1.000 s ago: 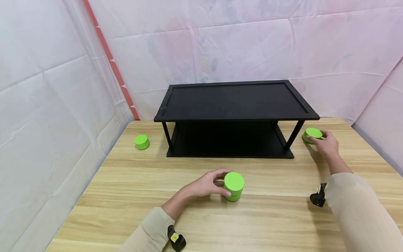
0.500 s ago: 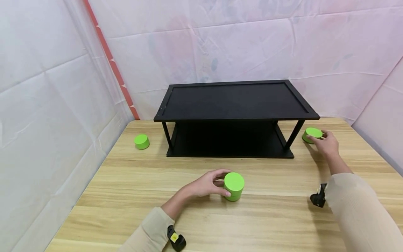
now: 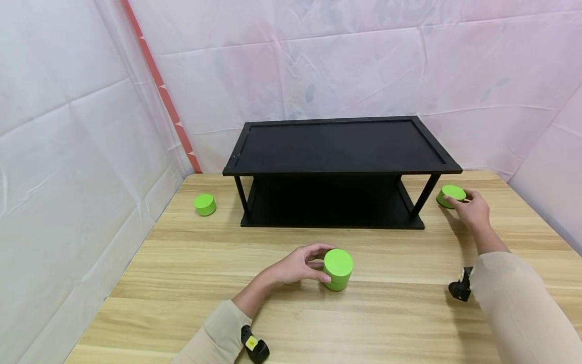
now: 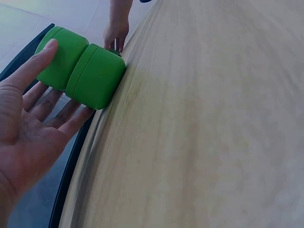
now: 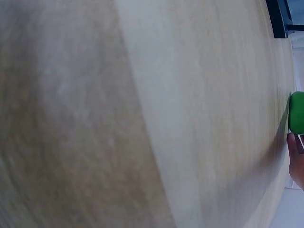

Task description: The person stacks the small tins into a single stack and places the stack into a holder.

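Two stacked green tins (image 3: pixel 338 269) stand upright on the counter (image 3: pixel 391 308), pinched from their left by the left hand (image 3: pixel 295 265); the right hand (image 3: pixel 475 210) pinches another tin (image 3: pixel 450 195), right of the black shelf (image 3: pixel 341 146).

views share tbl (image 3: pixel 386 323) (head from abv)
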Motion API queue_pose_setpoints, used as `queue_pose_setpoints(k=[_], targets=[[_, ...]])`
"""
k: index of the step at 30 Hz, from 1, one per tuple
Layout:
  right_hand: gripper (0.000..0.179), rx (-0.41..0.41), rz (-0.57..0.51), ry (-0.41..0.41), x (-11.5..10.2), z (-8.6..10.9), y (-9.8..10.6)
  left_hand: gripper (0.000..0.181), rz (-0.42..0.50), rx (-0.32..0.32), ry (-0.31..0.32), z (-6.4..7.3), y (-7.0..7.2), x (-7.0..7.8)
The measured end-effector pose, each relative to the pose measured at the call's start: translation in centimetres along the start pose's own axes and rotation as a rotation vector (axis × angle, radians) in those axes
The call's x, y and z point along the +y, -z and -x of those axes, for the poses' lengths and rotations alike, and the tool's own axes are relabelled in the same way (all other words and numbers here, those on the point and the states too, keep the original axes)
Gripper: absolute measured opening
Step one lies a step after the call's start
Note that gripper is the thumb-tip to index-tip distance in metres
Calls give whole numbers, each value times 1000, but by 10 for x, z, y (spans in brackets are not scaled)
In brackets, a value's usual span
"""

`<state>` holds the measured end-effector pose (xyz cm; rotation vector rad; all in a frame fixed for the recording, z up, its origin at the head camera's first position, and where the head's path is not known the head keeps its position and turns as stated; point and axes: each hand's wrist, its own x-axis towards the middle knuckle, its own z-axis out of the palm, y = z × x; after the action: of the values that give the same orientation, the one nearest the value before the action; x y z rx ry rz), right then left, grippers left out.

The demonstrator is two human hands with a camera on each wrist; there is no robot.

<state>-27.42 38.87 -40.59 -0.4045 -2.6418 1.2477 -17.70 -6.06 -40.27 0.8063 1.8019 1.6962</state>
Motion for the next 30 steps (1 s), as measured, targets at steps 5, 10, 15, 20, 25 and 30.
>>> queue_pose_setpoints(k=[5,10,15,20,25,30], targets=[[75,-2,-3,4,0,1,0,61,4,11,-30,0,1,-2],[77,-3,-5,1,1,2,1,60,-6,23,-43,-2,3,-8],[78,-5,-1,3,2,1,1,59,-11,36,-42,-2,3,-8],[78,-4,0,2,3,2,2,59,-7,40,-43,-3,2,-8],[77,-1,-1,8,3,3,3,58,-13,42,-51,-2,2,-8],[76,-5,6,14,3,5,4,57,-7,41,-55,-1,1,-9]])
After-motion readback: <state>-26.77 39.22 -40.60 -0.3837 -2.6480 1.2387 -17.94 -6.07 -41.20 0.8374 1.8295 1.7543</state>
